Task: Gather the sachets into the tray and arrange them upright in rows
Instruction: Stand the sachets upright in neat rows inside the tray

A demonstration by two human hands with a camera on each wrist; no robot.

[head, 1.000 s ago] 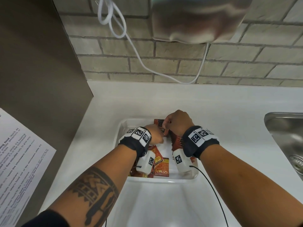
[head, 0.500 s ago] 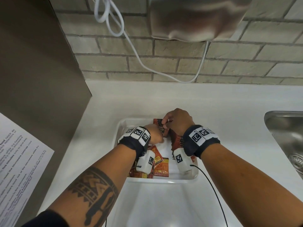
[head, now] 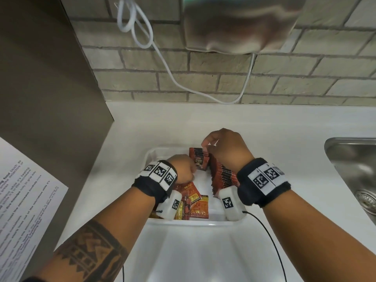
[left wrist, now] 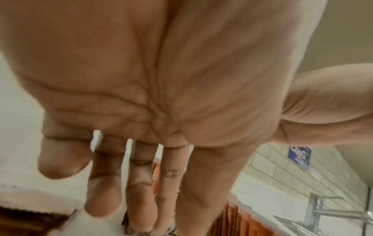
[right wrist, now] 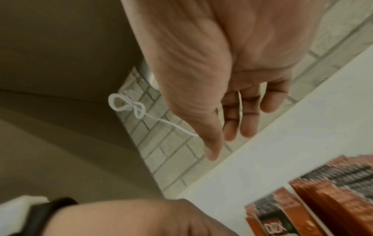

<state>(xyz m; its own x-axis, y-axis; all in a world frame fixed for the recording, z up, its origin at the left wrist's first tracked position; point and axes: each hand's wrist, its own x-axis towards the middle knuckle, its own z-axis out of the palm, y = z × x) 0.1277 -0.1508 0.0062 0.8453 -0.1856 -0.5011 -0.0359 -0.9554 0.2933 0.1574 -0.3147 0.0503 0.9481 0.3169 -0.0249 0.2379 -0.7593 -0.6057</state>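
Observation:
A white tray (head: 148, 157) sits on the counter. Red sachets stand upright in a row (head: 221, 174) along its right side, also seen in the right wrist view (right wrist: 333, 199). One sachet marked D2X (head: 199, 159) stands at the far end of the row, facing me. Several loose sachets (head: 195, 204) lie flat at the near left. My left hand (head: 189, 169) is inside the tray, its straight fingers (left wrist: 141, 183) resting against upright sachets (left wrist: 242, 220). My right hand (head: 205, 146) hovers over the row's far end, fingers relaxed (right wrist: 232, 124) and holding nothing.
A steel sink (head: 356, 169) lies at the right. A brown panel (head: 50, 98) with a printed sheet (head: 24, 200) stands at the left. A white cable (head: 162, 58) hangs on the brick wall behind. A white moulded surface (head: 193, 251) lies in front of the tray.
My right hand has let go of the top of the far sachet and lifted slightly. The left hand has stayed by the same sachet.

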